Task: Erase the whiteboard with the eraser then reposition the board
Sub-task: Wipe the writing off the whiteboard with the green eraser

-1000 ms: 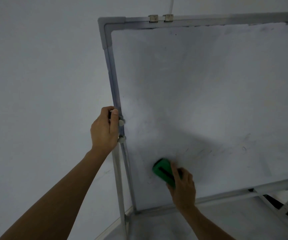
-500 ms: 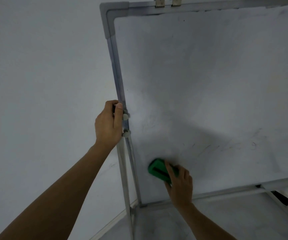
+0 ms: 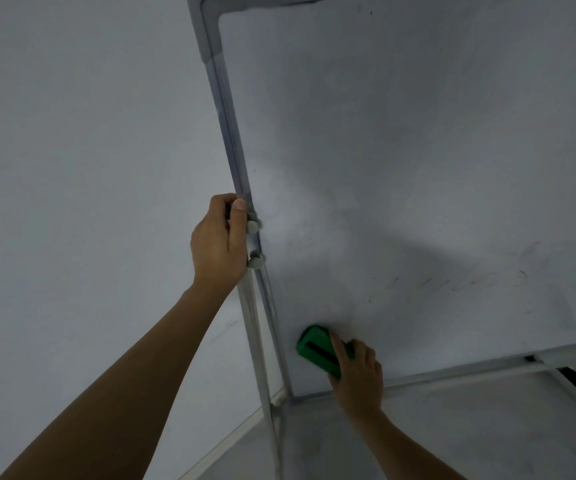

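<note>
The whiteboard [image 3: 418,168] stands on a metal stand, seen from close and below, with a plain wall [image 3: 71,133] to its left. The left hand [image 3: 219,244] grips the left side of the board's grey frame [image 3: 225,109] about halfway up: the fingers curl round behind the edge and the thumb lies along the front, just beside two round grey knobs [image 3: 253,226] on the rail. The right hand [image 3: 357,372] holds the green eraser [image 3: 317,348], its fingers wrapped over the eraser's right end, one finger stretched along the top. The eraser lies flat against the board surface near the lower left corner, just above the bottom rail. Faint, smudged marker traces [image 3: 452,282] show on the board to the right of the eraser. A stand leg [image 3: 262,358] runs down below the left hand.
</note>
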`<state>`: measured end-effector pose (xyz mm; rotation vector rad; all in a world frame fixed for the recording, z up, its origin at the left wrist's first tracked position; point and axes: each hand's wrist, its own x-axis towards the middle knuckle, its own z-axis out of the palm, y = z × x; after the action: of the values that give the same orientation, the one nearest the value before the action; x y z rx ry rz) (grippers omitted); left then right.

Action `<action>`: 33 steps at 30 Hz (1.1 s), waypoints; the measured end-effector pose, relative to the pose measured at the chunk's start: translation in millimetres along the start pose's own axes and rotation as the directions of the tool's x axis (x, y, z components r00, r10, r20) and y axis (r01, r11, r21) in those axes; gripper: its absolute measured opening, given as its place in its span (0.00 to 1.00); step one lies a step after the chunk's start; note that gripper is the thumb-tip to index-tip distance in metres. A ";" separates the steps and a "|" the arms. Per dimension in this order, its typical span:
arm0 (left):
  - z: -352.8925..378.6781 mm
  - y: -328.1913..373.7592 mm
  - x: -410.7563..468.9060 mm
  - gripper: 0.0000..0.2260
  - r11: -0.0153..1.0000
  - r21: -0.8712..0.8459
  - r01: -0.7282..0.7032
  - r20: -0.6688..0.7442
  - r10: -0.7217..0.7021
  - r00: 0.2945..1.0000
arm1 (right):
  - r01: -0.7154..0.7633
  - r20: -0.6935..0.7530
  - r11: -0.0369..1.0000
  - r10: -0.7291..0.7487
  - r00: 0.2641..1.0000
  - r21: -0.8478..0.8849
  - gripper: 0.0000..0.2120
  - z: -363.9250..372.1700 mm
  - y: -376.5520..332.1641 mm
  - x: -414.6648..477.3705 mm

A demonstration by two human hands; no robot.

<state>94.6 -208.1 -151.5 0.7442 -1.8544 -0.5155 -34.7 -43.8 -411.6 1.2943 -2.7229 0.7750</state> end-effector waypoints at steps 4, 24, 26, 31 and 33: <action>-1.5 4.1 -2.7 0.15 1.000 -0.025 0.008 0.002 -0.008 1.000 | -0.513 0.348 0.844 0.439 0.828 0.155 0.46 15.0 38.7 -30.2; -15.9 -50.3 18.6 0.16 0.919 -0.383 0.092 0.395 0.072 0.916 | -0.363 0.674 -0.569 0.592 0.442 0.738 0.22 46.3 -134.3 26.9; -15.8 -47.9 17.3 0.17 0.912 -0.402 0.081 0.386 0.089 0.918 | -0.272 0.539 -0.472 0.648 0.538 0.839 0.17 32.4 -149.9 31.4; -13.7 -45.2 15.4 0.19 0.900 -0.431 0.069 0.361 0.101 0.927 | -0.313 0.672 -0.599 0.599 0.436 0.737 0.17 42.8 -140.3 7.9; -14.0 -46.2 13.0 0.22 0.889 -0.450 0.080 0.362 0.100 0.927 | -0.260 0.840 -0.812 0.439 0.319 0.523 0.10 42.5 -122.3 8.4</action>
<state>115.7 -250.4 -167.5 0.3240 -1.9705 -1.1105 57.4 -133.8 -395.1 -1.6754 -1.3702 3.3269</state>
